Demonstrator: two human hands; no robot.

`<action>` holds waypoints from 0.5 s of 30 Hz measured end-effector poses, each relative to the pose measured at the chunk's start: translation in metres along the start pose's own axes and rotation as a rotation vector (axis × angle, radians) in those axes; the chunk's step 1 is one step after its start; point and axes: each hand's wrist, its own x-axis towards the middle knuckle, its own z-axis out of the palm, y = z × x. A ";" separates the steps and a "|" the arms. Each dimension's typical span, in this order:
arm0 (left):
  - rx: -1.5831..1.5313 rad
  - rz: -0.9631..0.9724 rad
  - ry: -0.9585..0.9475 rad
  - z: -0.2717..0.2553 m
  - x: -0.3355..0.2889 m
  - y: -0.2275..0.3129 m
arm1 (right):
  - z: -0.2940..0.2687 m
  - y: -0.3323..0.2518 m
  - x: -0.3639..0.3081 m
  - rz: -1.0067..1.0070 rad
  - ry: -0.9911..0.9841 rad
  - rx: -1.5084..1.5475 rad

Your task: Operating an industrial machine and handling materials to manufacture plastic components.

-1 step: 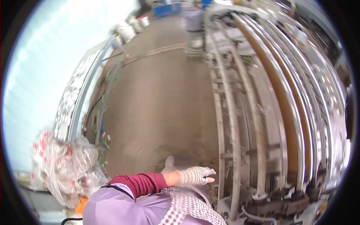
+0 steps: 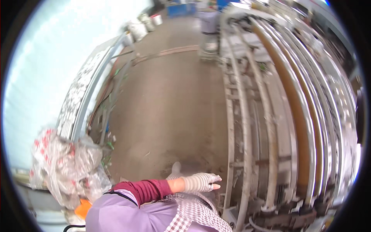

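Note:
My left hand reaches across the front of my body toward the right, in a white striped knit glove that leaves a fingertip bare. Its fingers are stretched out and a little apart, with nothing visible in them. Below the hand lies my checked apron. Just past the fingertips runs the pale rail of a long metal frame, and a gap shows between them. My right hand is out of view.
Long metal rollers and bars line the right side. A brown floor stretches ahead to stacked buckets. On the left are a rack of pale strips, crumpled clear plastic bags and an orange object.
The surroundings have shifted slightly to the right in the picture as the view turned. My left hand keeps nearly the same pose in front of my body.

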 end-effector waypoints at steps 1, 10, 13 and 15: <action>-0.091 -0.081 0.065 -0.006 -0.025 -0.024 | 0.020 -0.017 0.004 -0.047 -0.071 -0.003; -0.092 -0.354 0.679 -0.136 -0.183 -0.197 | 0.122 -0.012 -0.125 -0.047 -0.317 -0.523; -0.234 -0.294 0.708 -0.165 -0.190 -0.249 | 0.164 -0.093 -0.063 0.203 -0.408 -0.251; -0.335 -0.343 0.653 -0.183 -0.178 -0.266 | 0.160 -0.125 -0.062 0.314 -0.444 -0.215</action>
